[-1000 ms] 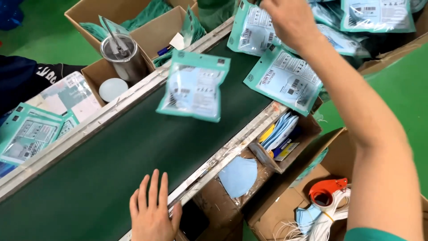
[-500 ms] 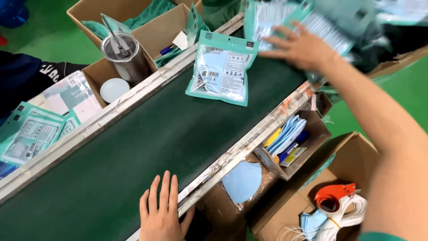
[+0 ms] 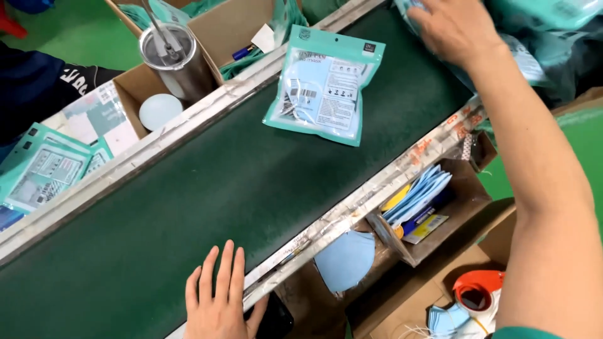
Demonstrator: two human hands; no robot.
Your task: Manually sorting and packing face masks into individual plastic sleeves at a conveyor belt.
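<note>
A packing line, seen from my remote post. My left hand point(image 3: 217, 301) lies flat on the dark green belt point(image 3: 188, 207), its fingers point(image 3: 221, 270) released and spread, holding nothing. My right hand point(image 3: 455, 28) reaches far up the line into a heap of teal packets point(image 3: 540, 37). Its fingers point(image 3: 422, 14) lie on the heap, but I cannot tell whether they grip a packet or only press on it.

1 teal mask packet point(image 3: 325, 85) lies flat on the belt, apart from both hands: just below and left of the right fingers, well ahead of the left fingers. I judge the step in hand to be picking from the heap. A clean pick calls for a pinch on 1 packet only, lifted clear of its neighbours.

The metal rail point(image 3: 377, 188) runs just right of the left fingers. Beyond it sit a cardboard box point(image 3: 468, 188) of blue masks, a loose blue mask point(image 3: 345, 260) and an orange tape dispenser point(image 3: 477, 295). Across the belt from the left fingers stand a steel cup point(image 3: 179, 56) and a white lid point(image 3: 160, 112), near another person's dark sleeve point(image 3: 38, 88). The belt between the left fingers and the lone packet gives open room.
</note>
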